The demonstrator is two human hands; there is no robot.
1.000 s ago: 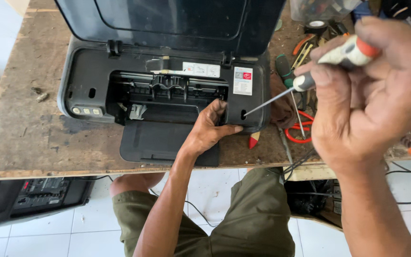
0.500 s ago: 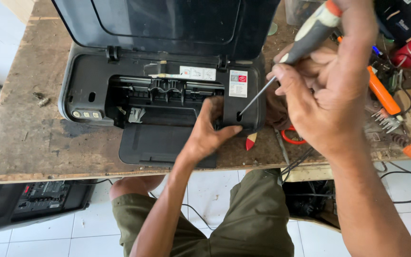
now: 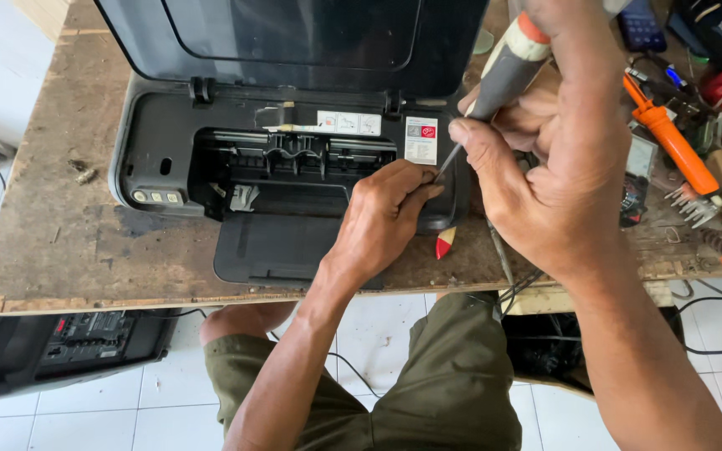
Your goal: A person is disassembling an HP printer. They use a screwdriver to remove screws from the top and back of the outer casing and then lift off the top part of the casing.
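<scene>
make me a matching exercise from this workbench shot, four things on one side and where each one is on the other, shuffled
Things:
1. screwdriver
2. left hand
3. orange tool
4. printer lid

Places or states:
A. lying among the clutter at the right end of the bench
B. raised open at the back of the printer
C. gripped in the right hand, tip pointing down at the printer's right front corner
D. resting on the printer's right front corner

Pairs: 1-C, 2-D, 3-A, 4-B
</scene>
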